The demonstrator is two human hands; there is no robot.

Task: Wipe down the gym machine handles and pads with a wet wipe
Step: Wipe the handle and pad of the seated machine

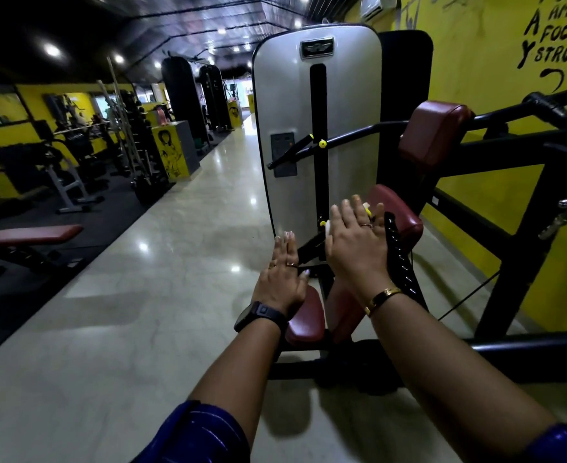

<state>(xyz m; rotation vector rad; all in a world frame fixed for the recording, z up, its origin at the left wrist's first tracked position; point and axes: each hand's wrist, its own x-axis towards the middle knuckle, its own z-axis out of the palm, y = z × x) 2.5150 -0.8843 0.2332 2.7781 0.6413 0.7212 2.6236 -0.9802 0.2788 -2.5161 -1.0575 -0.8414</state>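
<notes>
On my feed the machine's pads (435,132) read maroon and its frame (525,202) black. The weight-stack cover (288,95) is silver-grey with a black central slot, and there is a yellow knob (322,143). The wall (475,61) is yellow with black brushed lettering. I see a white wipe (328,229), a black watch (258,316), a gold bangle (382,297), blue sleeves (195,436) and a pale grey, faintly marbled floor (108,329).

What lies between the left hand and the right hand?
Head view: a black bar of the machine lies between the left hand and the right hand.
</notes>
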